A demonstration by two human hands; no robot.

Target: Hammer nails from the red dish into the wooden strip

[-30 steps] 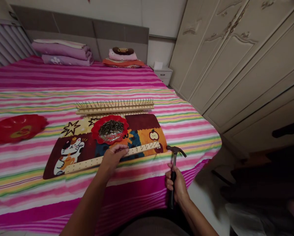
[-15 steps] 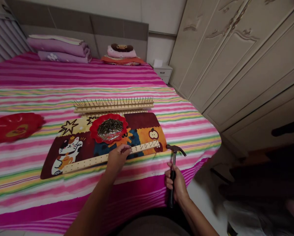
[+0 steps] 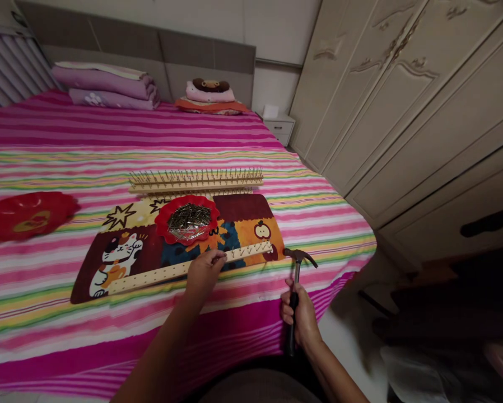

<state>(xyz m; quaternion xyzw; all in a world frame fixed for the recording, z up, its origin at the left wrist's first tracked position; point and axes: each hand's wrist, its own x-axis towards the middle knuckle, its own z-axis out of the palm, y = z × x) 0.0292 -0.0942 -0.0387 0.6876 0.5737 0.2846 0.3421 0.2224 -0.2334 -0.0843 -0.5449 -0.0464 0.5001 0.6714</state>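
My left hand [image 3: 205, 274] is at a pale wooden strip [image 3: 154, 275], its thumb and finger pinched around what looks like a nail, mostly hidden by the fingertips. Several nails [image 3: 251, 249] stand in the strip to the right of that hand; bare holes run along its left part. The strip lies on a patterned mat [image 3: 243, 210] with a cat picture. My right hand [image 3: 304, 313] grips the black handle of a claw hammer [image 3: 297, 257], its head raised near the strip's right end. Behind the strip, a red scalloped bowl [image 3: 163, 224] holds a heap of nails [image 3: 188, 218].
Wooden strips bristling with nails [image 3: 196, 182] lie behind the bowl. A red plate [image 3: 8, 224] is at the left on the striped bedspread [image 3: 66, 336]. Folded bedding [image 3: 104, 89] rests by the headboard [image 3: 129, 45]; a wardrobe [image 3: 381, 112] stands on the right.
The view has shifted very slightly. Both hands, the hammer and the strip keep nearly the same places.
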